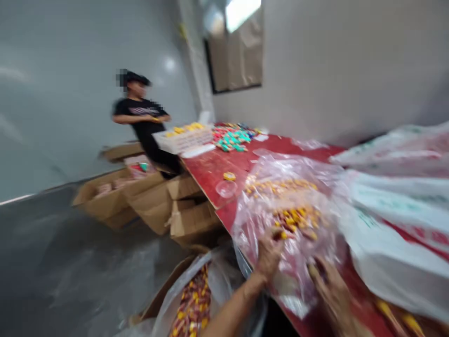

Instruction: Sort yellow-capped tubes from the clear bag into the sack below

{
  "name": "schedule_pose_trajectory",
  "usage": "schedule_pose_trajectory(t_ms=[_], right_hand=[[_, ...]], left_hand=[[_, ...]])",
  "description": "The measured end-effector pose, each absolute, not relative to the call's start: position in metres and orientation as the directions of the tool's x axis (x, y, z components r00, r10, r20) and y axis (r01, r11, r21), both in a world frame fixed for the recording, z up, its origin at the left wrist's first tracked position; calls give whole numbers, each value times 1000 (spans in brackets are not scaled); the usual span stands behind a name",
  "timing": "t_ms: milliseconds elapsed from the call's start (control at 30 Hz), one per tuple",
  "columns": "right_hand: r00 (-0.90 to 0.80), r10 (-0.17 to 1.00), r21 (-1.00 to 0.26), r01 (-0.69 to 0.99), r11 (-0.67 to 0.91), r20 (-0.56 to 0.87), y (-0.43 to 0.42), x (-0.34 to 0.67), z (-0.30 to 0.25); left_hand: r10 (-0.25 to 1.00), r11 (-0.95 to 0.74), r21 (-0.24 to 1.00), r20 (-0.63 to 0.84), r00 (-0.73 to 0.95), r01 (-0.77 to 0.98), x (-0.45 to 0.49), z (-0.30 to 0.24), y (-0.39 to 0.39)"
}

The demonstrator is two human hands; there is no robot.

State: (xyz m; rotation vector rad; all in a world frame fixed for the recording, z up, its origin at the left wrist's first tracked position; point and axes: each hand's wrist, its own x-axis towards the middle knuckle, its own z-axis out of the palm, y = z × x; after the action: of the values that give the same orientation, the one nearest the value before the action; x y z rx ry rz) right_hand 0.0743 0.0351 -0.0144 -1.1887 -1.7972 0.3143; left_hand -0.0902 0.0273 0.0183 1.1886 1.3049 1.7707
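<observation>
The clear bag (286, 199) lies on the red bench (206, 173), its length running away from the person; left hand (270, 252) and right hand (328, 283) half-curl against it, grip impossible to tell.

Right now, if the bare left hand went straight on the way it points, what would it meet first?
Probably the small yellow and reddish-brown pieces amid the crinkled clear plastic, just beyond the left hand's fingertips. Blur hides whether it already touches them.
</observation>
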Motion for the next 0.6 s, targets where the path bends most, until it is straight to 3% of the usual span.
schedule_pose_trajectory(t_ms=[33, 133, 300, 400, 600], right_hand=[[-67, 849, -658, 602, 453, 524, 28, 80, -18], [-63, 898, -735, 550, 396, 436, 14, 86, -20], [-98, 886, -748, 499, 438, 453, 0, 88, -14], [-130, 862, -708, 516, 481, 491, -5, 92, -17], [-212, 868, -633, 610, 476, 448, -11, 97, -25]], left_hand=[[891, -278, 955, 214, -401, -107, -91, 21, 25], [949, -144, 950, 54, -310, -276, -89, 16, 22], [984, 41, 924, -104, -147, -380, -77, 7, 4], [981, 94, 935, -145, -128, -341, -72, 9, -1], [995, 51, 999, -49, -89, 19, -58, 8, -10]])
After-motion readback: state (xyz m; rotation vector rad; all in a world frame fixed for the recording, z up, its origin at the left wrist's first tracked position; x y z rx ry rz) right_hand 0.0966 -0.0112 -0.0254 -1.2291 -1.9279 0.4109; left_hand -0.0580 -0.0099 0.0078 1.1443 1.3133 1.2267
